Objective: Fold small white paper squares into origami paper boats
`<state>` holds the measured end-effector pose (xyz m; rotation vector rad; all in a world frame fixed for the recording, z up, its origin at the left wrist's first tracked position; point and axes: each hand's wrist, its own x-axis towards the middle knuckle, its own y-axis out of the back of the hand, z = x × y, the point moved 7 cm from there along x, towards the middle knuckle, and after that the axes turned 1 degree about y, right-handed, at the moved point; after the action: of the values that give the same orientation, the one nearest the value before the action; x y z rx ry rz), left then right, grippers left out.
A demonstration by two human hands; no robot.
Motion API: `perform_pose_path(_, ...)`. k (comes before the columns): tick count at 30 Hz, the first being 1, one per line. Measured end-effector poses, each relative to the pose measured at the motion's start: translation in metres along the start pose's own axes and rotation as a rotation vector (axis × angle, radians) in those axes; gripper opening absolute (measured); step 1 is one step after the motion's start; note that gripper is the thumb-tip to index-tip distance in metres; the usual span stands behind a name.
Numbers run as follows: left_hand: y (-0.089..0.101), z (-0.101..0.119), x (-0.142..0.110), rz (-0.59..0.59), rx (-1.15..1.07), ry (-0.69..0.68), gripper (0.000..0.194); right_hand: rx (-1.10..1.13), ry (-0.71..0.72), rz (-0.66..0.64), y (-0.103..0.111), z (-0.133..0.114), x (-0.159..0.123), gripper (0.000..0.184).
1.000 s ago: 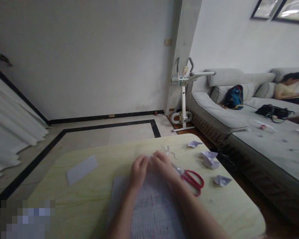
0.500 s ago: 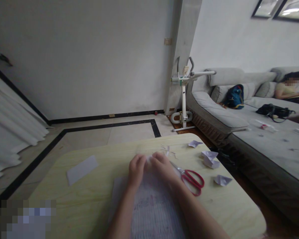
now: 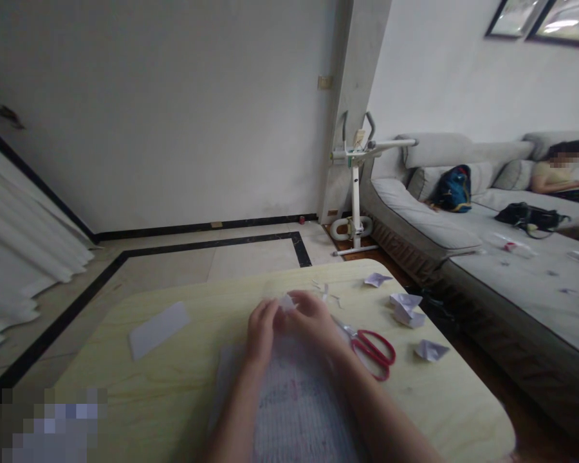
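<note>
Between my fingertips is a small piece of folded white paper (image 3: 286,302), partly hidden by the fingers. My left hand (image 3: 262,329) grips its left side, and my right hand (image 3: 312,319) grips the right. Both hands are closed, just above the far end of a written-on lined sheet (image 3: 296,405) that lies under my forearms. Right of my right hand, red-handled scissors (image 3: 374,350) rest on the table, blades pointing away to the left. Folded paper shapes lie along the right edge: one at the back (image 3: 377,280), one in the middle (image 3: 407,310) and one nearer (image 3: 431,350).
A blank white paper strip (image 3: 159,329) lies at the left of the pale wooden table (image 3: 174,399). Paper scraps (image 3: 325,290) are scattered beyond my hands. Past the right edge stands a grey sofa (image 3: 525,276) with bags and a seated person (image 3: 562,177). A white exercise machine (image 3: 356,193) is behind.
My hands have shifted slightly, the left a little leftward, and more of the folded paper shows between the fingertips. The scissors and the paper shapes stay where they were.
</note>
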<state>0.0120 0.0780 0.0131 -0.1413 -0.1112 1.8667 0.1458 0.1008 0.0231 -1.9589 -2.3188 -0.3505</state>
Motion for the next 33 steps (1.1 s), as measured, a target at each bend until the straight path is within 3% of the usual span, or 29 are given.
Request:
perform_pose_path(3,-0.004,-0.002,0.000,-0.043,0.070,-0.034,0.027,-0.056,0.018,0.048,0.005,-0.003,0.001,0.028)
perform_pose_path(9,-0.004,0.006,-0.001,-0.023,0.305,-0.244,0.037,-0.113,0.021,0.060,0.007,-0.007,0.003,0.024)
perform_pose_path(13,-0.011,0.016,-0.006,-0.088,0.496,-0.450,0.027,-0.090,0.039,0.047,0.006,-0.008,0.004,0.024)
perform_pose_path(15,-0.015,0.016,-0.007,-0.132,0.534,-0.483,0.028,-0.057,0.039,0.025,0.005,-0.007,0.004,0.024)
perform_pose_path(21,-0.015,0.005,-0.003,-0.168,0.469,-0.325,0.034,0.014,0.007,-0.060,0.000,-0.010,0.003,0.020)
perform_pose_path(26,-0.014,0.001,0.000,-0.195,0.285,-0.162,0.038,0.005,0.030,-0.080,0.000,-0.018,0.002,0.021)
perform_pose_path(33,-0.018,0.003,-0.004,-0.245,0.110,-0.052,0.043,-0.040,0.031,-0.037,0.004,-0.019,0.002,0.021)
